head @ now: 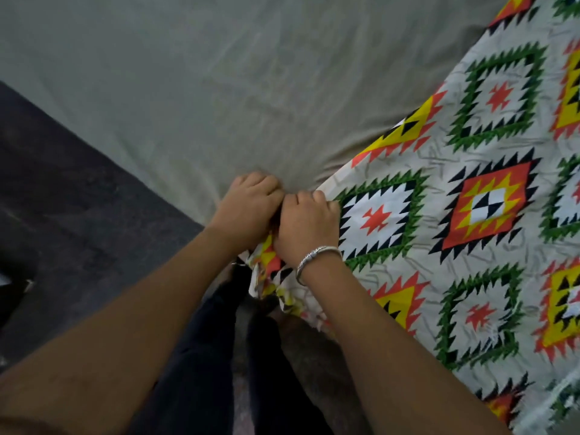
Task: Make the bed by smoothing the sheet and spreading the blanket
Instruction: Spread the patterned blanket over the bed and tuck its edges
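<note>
patterned blanket (470,199) corner clenched in left hand (248,205) and right hand (306,224), knuckles touching, grey-green sheet (219,89) beyond, silver bracelet (317,257) on right wrist, dark floor (62,199) alongside

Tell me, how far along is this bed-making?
Done: the grey sheet lies mostly smooth, with faint creases. In hand: the left hand and right hand grip the patterned blanket by its corner at the bed's edge. Left: the blanket covers only part of the bed; much sheet lies bare.
</note>
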A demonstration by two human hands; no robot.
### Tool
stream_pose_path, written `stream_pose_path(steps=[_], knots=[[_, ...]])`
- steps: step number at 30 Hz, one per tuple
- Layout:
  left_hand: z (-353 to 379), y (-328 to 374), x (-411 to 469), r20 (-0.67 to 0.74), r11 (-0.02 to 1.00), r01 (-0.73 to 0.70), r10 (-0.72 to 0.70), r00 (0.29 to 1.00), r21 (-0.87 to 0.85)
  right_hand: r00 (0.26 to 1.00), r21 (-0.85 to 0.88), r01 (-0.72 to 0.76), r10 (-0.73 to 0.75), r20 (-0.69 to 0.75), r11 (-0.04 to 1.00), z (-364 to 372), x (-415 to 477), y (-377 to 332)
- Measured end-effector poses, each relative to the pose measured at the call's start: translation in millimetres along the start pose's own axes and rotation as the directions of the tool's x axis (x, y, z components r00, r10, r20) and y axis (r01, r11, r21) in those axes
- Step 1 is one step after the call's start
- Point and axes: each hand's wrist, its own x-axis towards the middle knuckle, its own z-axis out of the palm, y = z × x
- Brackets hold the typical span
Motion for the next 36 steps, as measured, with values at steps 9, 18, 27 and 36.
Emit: stream_pose_path(steps=[9,18,27,36], knots=[[-5.5,-6.4,-25.9,0.028,0.995,-0.079,0.078,0.997,0.059,0.996,-0.012,0.009,-0.010,-0.089,1.000,5.7,-20.0,-15.2],[9.1,-18.2,-66.7,-0.181,0.986,-0.082,0.108,0.978,0.144,0.933,-0.033,-0.060,0.045,-0.356,0.998,48.4,-41.1,-45.8],[32.8,-20.4,-119.1,-0.009,0.998,-0.037,0.036,0.999,-0.043,0.918,-0.002,0.031,-0.029,-0.395,1.000,62.5,-50.6,-58.1],[41.0,-0.6,-94.8,0.430,0.392,0.715,-0.598,0.676,-0.579,0.729,0.801,-0.595,0.465,0.502,0.068,97.1,-70.0,-107.6]])
